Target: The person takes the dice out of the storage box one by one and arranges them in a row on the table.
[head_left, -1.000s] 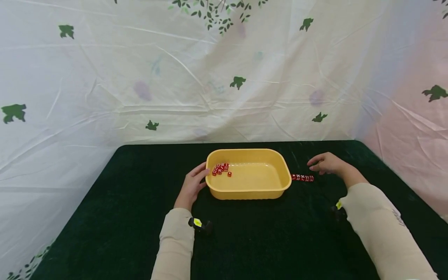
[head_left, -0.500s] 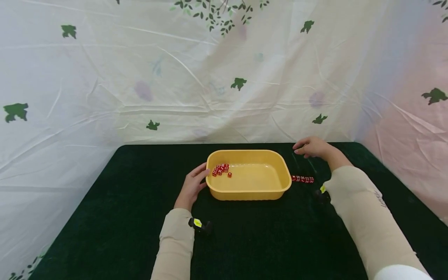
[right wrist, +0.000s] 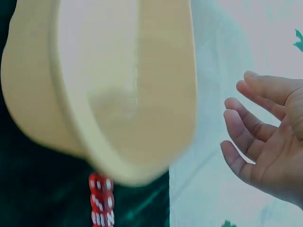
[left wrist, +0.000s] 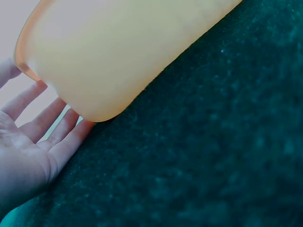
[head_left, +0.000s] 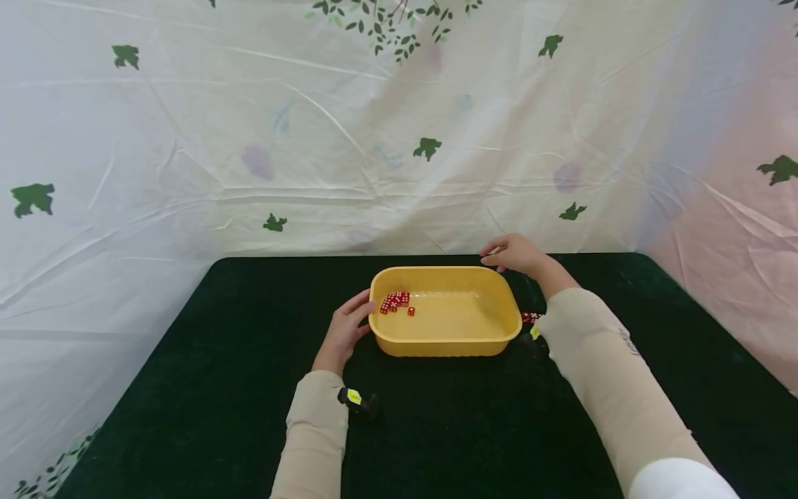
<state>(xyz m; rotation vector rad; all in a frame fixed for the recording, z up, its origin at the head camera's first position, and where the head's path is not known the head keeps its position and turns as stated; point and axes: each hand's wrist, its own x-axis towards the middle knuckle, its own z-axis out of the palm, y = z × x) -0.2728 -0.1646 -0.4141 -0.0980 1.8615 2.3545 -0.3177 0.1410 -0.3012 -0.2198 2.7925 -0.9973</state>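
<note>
Right hand (head_left: 514, 255): empty, fingers loosely spread, has swung from the red dice row (head_left: 530, 317) to the yellow plastic tub's (head_left: 445, 344) far corner.
Left hand (head_left: 344, 330): flat-fingered, still braces the tub's near side; another die likely comes next.

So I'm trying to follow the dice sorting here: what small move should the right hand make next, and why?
Probably lower the right hand into the yellow tub toward the cluster of red dice. It hovers open and empty over the tub's far right corner, the left hand steadies the tub's left end, and a row of dice already lies on the green cloth beside the tub.
</note>
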